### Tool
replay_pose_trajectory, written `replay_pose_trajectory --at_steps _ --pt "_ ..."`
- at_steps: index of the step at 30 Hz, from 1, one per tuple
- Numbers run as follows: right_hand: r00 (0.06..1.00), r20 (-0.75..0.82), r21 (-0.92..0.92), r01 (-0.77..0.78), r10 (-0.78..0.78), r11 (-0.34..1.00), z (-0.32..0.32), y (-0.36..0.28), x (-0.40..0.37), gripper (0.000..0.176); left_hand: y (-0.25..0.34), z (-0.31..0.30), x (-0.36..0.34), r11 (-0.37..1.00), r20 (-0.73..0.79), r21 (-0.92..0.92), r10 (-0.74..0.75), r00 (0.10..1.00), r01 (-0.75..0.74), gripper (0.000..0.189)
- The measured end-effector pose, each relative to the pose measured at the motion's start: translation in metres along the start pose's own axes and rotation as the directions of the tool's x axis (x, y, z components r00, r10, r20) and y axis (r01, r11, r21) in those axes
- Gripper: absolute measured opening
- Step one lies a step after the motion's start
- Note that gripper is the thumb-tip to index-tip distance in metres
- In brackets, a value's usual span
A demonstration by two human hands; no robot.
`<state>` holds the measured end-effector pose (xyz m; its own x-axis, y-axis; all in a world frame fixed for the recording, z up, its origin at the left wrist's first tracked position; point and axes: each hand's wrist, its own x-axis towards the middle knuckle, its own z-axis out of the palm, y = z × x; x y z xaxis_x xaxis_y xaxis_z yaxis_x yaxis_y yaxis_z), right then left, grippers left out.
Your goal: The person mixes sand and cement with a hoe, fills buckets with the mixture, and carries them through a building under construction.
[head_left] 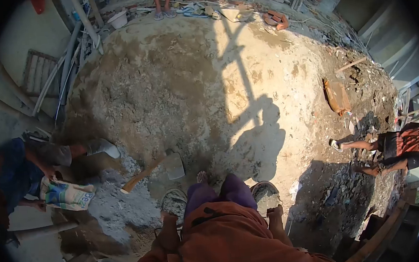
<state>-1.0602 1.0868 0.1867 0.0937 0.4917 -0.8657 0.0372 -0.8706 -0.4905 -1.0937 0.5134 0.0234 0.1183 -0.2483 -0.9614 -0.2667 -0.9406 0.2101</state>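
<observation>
My left hand [168,222] is closed at the near rim of a bucket [175,205] filled with grey wet mix, beside my left leg. Past my right leg, my right hand [275,211] is curled closed at the edge of a second bucket [266,195], also holding grey mix. The grips themselves are small and partly hidden. Ahead and to the left lies a hoe [146,175] with a wooden handle and a flat metal blade, next to a heap of grey powder [121,202].
At left, a person [13,171] holds a printed sack [68,194] over the powder. Another person [393,148] stands at right on rubble. A third person's legs [163,1] show at the far edge, near a white bucket [118,20]. A torn brown bag [337,96] lies right.
</observation>
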Motion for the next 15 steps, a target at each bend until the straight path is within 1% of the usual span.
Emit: replay_pose_trajectory --at_steps 1,2,3,4,5,6,7,8,9,12,14,15 --pt "1.0 0.016 -0.007 -0.011 0.011 1.0 0.015 -0.006 -0.001 0.031 -0.008 0.02 -0.04 0.999 -0.002 0.034 0.032 0.999 -0.032 0.032" --pt "0.999 0.027 -0.019 -0.023 0.024 1.0 0.029 -0.01 -0.004 0.032 -0.015 0.047 -0.123 0.996 -0.004 0.069 0.063 0.998 -0.063 0.033" --pt "0.997 0.059 -0.013 -0.038 0.039 0.999 0.042 -0.014 -0.007 0.033 -0.021 0.06 -0.081 0.998 0.0 0.058 0.039 0.999 -0.039 0.036" --pt "0.995 0.084 -0.017 -0.053 0.055 0.998 0.051 -0.021 -0.01 0.034 -0.034 0.059 -0.042 0.999 -0.006 0.044 0.012 1.0 -0.012 0.04" --pt "0.997 0.035 -0.07 -0.07 0.072 0.995 0.068 -0.027 -0.019 0.034 -0.034 0.062 -0.058 0.994 0.011 0.106 0.011 1.0 -0.012 0.044" --pt "0.996 -0.001 -0.12 -0.085 0.086 0.989 0.089 -0.032 -0.023 0.034 -0.03 0.086 -0.085 0.987 0.041 0.16 0.007 0.999 -0.014 0.048" --pt "0.996 -0.001 -0.143 -0.086 0.087 0.986 0.098 -0.037 -0.012 0.03 -0.025 0.104 -0.127 0.994 0.038 0.112 0.011 0.999 -0.015 0.05" --pt "0.996 -0.019 -0.163 -0.092 0.09 0.982 0.107 -0.043 -0.007 0.029 -0.025 0.123 -0.155 0.998 0.037 0.065 0.015 0.999 -0.017 0.051" --pt "0.995 -0.04 -0.192 -0.093 0.087 0.977 0.113 -0.047 -0.003 0.029 -0.027 0.138 -0.158 0.998 0.01 0.066 0.006 1.0 -0.007 0.051" --pt "0.992 -0.078 -0.264 -0.117 0.099 0.957 0.139 -0.059 0.012 0.028 -0.025 0.185 -0.167 0.998 0.014 0.032 0.048 0.999 -0.048 0.051" --pt "0.992 -0.083 -0.305 -0.117 0.095 0.945 0.169 -0.064 0.025 0.027 -0.024 0.223 -0.182 0.995 -0.01 0.07 0.075 0.997 -0.074 0.05" --pt "0.992 -0.081 -0.323 -0.117 0.096 0.939 0.19 -0.066 0.033 0.027 -0.02 0.247 -0.199 0.989 -0.035 0.091 0.118 0.992 -0.114 0.05"
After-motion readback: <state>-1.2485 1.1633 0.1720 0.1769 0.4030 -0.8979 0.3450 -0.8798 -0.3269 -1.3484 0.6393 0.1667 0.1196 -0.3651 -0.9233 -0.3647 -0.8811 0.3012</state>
